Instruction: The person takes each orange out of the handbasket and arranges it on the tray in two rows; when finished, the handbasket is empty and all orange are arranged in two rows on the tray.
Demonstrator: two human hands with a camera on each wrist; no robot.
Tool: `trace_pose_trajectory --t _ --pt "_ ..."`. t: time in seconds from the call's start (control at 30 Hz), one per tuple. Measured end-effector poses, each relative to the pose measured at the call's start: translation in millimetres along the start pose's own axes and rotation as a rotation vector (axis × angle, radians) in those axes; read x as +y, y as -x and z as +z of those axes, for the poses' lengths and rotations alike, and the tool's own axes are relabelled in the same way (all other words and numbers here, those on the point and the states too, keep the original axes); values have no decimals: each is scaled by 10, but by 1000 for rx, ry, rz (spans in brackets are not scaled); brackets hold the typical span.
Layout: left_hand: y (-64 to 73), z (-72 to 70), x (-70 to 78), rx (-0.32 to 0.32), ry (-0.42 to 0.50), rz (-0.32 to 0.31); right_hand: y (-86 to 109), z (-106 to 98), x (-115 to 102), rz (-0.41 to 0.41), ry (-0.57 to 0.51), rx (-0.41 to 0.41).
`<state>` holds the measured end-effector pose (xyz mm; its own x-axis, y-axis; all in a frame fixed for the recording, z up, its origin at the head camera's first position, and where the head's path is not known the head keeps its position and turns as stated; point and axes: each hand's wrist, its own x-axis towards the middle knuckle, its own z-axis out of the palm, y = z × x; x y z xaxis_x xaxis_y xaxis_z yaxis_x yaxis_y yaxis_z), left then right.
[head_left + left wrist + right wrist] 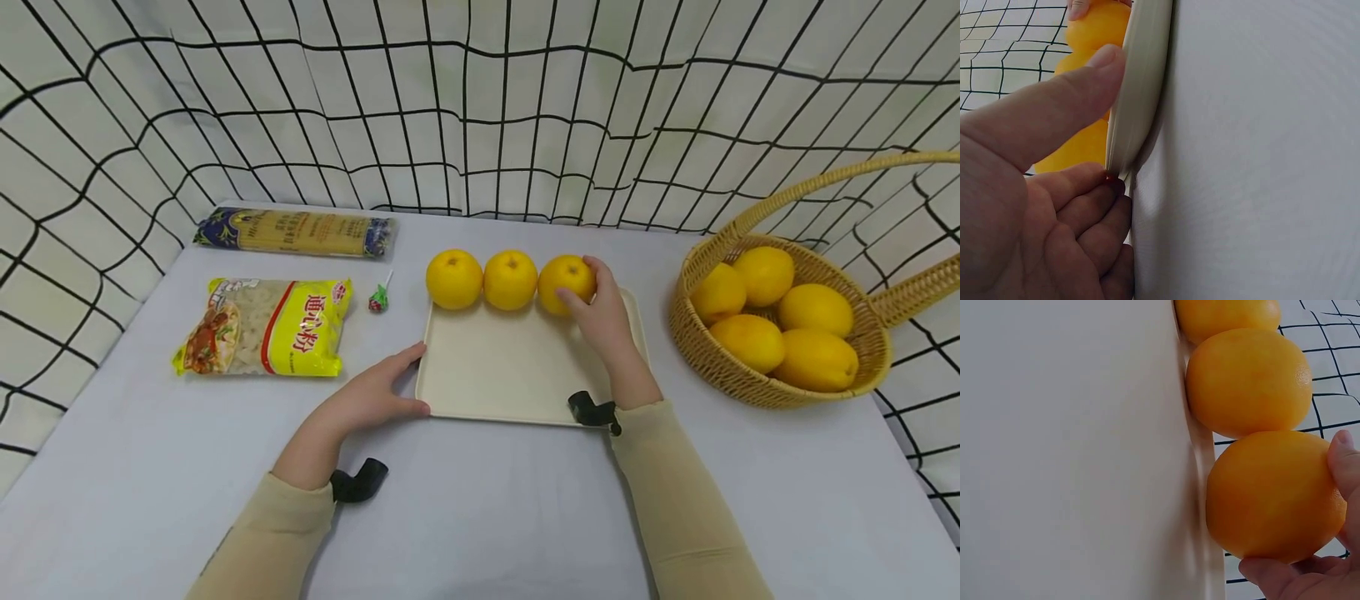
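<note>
Three yellow-skinned oranges stand side by side along the far edge of a cream tray (517,367): a left orange (454,279), a middle orange (511,280) and a right orange (558,279). My right hand (609,321) grips the right orange, thumb on the near side and fingers around its right. In the right wrist view that held orange (1275,497) touches its neighbour (1249,381). At the tray's left edge rests my left hand (375,392), thumb by the near corner and fingers farther up. The left wrist view shows the thumb (1079,94) against the tray's rim (1141,81).
A wicker basket (690,333) with a tall handle holds several yellow fruits at the right. On the left lie a pasta bag (262,327), a spaghetti pack (296,232) and a wrapped lollipop (378,298). Black netting (465,117) hangs behind the white-covered table (480,517).
</note>
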<state>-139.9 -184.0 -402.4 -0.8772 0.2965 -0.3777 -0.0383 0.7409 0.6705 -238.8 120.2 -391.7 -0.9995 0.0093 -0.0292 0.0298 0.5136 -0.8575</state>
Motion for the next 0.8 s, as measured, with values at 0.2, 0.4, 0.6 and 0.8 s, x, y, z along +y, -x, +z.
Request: trace_pose_trajectory --t 0.2,0.4,0.6,0.8 --pt "-12 -9 8 0 -5 -8 -18 -8 -1 -15 3 -5" --pt "-10 -1 -5 7 -2 13 -23 2 18 -26 48 -57" --pt "-10 7 -13 13 -1 29 -2 5 16 -30 58 -70" --pt "-15 14 -21 13 -4 25 7 1 32 -31 85 -68"
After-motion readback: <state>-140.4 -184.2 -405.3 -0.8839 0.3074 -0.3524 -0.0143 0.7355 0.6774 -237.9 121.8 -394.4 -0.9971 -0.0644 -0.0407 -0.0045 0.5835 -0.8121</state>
